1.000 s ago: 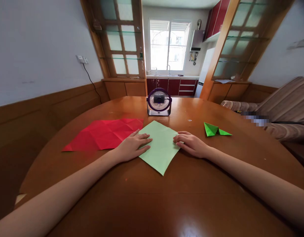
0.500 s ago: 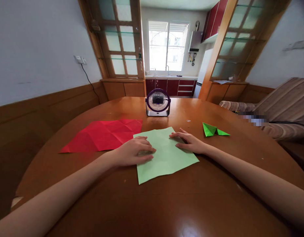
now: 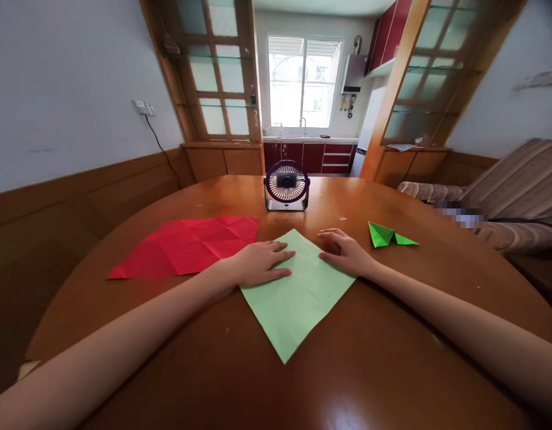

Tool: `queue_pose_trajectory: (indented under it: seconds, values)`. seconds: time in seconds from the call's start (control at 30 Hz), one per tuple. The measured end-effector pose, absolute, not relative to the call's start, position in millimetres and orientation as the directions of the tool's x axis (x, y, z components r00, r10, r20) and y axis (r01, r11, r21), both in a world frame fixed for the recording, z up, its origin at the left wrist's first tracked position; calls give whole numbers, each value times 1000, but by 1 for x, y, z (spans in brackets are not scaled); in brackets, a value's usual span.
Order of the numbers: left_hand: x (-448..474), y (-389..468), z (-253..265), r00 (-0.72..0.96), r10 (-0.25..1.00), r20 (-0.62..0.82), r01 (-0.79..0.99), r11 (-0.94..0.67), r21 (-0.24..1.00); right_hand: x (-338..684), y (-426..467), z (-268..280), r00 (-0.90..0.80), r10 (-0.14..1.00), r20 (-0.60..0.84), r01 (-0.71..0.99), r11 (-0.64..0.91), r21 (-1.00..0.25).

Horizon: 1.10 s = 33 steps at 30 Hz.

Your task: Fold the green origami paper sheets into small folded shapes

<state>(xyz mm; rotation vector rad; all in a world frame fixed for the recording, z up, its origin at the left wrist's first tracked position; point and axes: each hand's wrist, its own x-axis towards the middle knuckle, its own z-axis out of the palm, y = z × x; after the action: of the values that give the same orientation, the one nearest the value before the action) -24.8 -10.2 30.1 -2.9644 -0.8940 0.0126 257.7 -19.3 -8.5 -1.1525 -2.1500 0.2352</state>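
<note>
A pale green sheet of paper (image 3: pixel 298 304) lies flat on the table, turned so that one corner points toward me. My left hand (image 3: pixel 264 263) rests on its left side with the fingers spread. At its upper right edge is my right hand (image 3: pixel 345 251), fingers loosely curved and apart, the thumb touching the paper. Left of the sheet lies a creased red paper (image 3: pixel 195 242), partly behind my left hand and wrist. Farther right sits a folded bright green paper piece (image 3: pixel 386 235) with pointed ends.
A small purple desk fan (image 3: pixel 287 184) stands on the round-edged wooden table (image 3: pixel 240 382), beyond the pale green paper. A striped sofa (image 3: pixel 518 185) is at the right. On the left wall a cord (image 3: pixel 159 143) hangs from a socket.
The pale green sheet has turned on the table, so a corner now points at me. My left hand has slid slightly up and right; my right hand has shifted slightly right.
</note>
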Motion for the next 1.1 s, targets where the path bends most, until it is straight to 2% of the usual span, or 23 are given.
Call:
queue_pose_trajectory:
  seconds: [0.1, 0.2, 0.37, 0.47, 0.6, 0.9, 1.1]
  values:
    - [-20, -20, 34, 819, 573, 40, 568, -798, -200, 257, -20, -8, -368, 793, 485, 697, 581, -421]
    - [-17, -23, 34, 825, 559, 88, 561, -788, -253, 257, -22, -7, -342, 802, 489, 712, 561, -423]
    - [-20, -14, 22, 834, 517, 191, 549, -812, -198, 257, -21, -7, -283, 829, 482, 742, 508, -438]
    - [-22, -6, 11, 815, 521, 253, 557, -824, -98, 258, -20, -8, -255, 837, 484, 770, 479, -422]
    - [-25, 0, 2, 801, 564, 202, 575, -818, 8, 258, -19, -9, -270, 820, 504, 765, 501, -405]
    - [-23, -5, 9, 766, 616, 182, 637, -767, -84, 258, -26, -4, -272, 779, 565, 658, 579, -482]
    - [-31, -4, 9, 770, 604, 203, 627, -776, -68, 259, -29, -5, -252, 772, 584, 631, 588, -506]
